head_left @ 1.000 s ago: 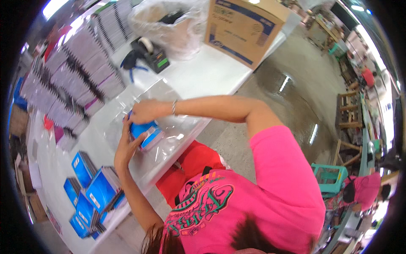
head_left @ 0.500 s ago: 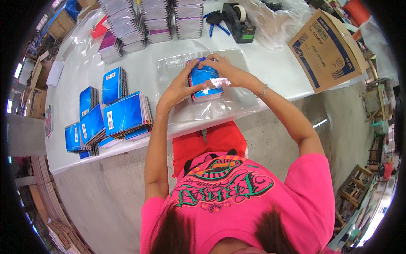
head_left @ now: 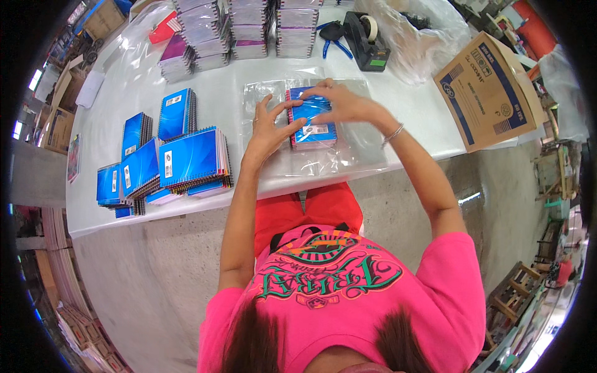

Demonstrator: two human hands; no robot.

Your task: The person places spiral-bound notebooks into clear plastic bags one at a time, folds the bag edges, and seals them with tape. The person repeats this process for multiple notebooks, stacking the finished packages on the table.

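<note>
In front of me a small stack of blue spiral notebooks point(head_left: 311, 110) lies on a clear plastic sheet point(head_left: 264, 93) near the table's front edge. A white label shows on the top cover. My left hand point(head_left: 268, 132) is at the stack's left side, thumb and fingers spread, with fingertips at the spiral edge and over the cover. My right hand point(head_left: 349, 104) arches over the right part of the stack with thumb and fingers apart, fingertips toward its far edge. Whether the fingertips press on the cover or on thin plastic over it, I cannot tell.
More blue notebooks point(head_left: 189, 160) lie in several piles on the left. Tall stacks of wrapped notebooks point(head_left: 249, 34) stand at the back. Blue-handled pliers point(head_left: 336, 40), a black tape dispenser point(head_left: 367, 43), crumpled plastic point(head_left: 413, 43) and a cardboard box point(head_left: 488, 93) line the back and right.
My left fingers have spread and drawn back from the cover. My right hand has shifted slightly over the stack. The crumpled glare across the cover is gone, and the label now shows plainly.
</note>
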